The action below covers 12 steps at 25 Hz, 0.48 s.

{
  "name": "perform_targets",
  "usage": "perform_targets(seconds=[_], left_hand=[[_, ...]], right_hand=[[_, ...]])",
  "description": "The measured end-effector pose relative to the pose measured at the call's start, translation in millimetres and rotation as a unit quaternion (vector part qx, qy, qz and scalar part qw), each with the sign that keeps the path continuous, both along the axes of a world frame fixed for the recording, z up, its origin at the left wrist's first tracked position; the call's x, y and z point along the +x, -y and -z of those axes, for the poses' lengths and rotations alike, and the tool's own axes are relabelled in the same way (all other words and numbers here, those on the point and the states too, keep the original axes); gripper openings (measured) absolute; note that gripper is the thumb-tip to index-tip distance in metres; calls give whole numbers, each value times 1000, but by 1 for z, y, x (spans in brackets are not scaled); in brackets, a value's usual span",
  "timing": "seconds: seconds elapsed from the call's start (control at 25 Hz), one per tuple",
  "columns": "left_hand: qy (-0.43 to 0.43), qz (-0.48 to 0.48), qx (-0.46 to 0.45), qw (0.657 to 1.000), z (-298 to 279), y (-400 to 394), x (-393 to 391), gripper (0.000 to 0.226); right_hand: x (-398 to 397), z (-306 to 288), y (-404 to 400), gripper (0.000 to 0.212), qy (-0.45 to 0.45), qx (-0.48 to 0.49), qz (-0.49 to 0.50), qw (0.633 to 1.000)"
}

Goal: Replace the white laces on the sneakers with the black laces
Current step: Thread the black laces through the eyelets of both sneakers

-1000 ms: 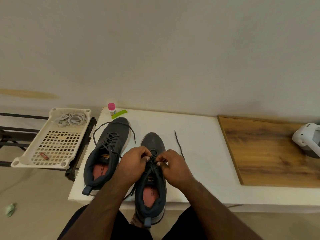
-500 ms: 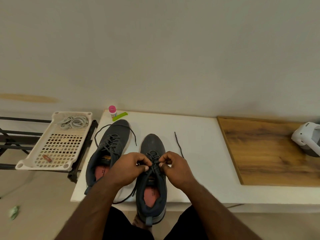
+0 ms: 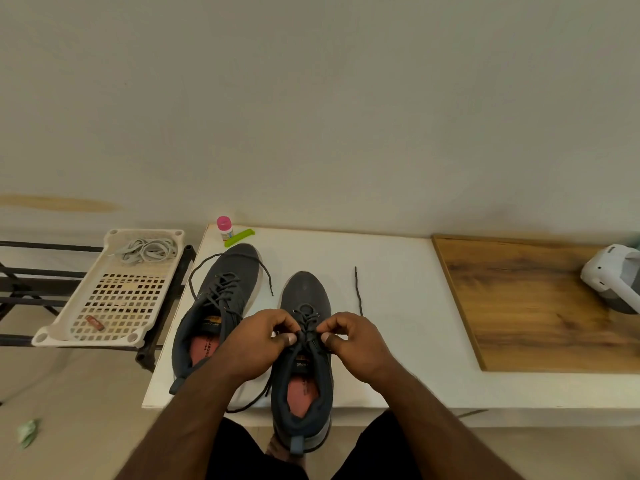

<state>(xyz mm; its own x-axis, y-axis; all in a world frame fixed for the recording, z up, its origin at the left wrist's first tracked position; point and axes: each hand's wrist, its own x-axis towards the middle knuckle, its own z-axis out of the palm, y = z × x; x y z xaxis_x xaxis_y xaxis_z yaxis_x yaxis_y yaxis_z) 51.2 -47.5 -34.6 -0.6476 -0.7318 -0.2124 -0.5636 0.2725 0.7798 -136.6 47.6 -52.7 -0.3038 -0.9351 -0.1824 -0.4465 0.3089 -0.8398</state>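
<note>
Two dark grey sneakers stand on the white table (image 3: 391, 271), toes pointing away from me. The left sneaker (image 3: 221, 299) is laced in black, its loose ends curving round the toe. The right sneaker (image 3: 304, 341) hangs with its heel over the table's front edge. My left hand (image 3: 258, 344) and my right hand (image 3: 353, 341) both pinch the black lace (image 3: 306, 315) at the sneaker's upper eyelets, thumbs facing each other. One lace end (image 3: 358, 289) trails on the table to the right; another loops below my left wrist. The white laces (image 3: 149, 249) lie bundled in a tray.
A white perforated tray (image 3: 114, 306) sits on a black rack left of the table, holding a small red item (image 3: 94, 322). A pink-capped bottle (image 3: 225, 228) and green stick (image 3: 239, 237) stand at the table's back. A wooden board (image 3: 526, 303) and white device (image 3: 613, 282) lie right.
My hands have slid a little nearer along the right sneaker's lacing, toward the tongue. The view has shifted slightly; the sneakers stay put.
</note>
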Motion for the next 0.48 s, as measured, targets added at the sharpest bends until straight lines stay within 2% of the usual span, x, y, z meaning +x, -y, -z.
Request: perform_targets(seconds=[0.2,0.36,0.48], left_hand=[[21,-14,-4,1000,-2,0,-1,11],[96,15,30,995,-8,0,13,15],[142,37,16,989,-10,-5,19,12]], right_hand=[[-6,-6,-11,14,-3,39,-63,997],[-5,-14,-12,5,-87,72,-94,989],[-6,-13,-18,8,-148,104,-115,977]])
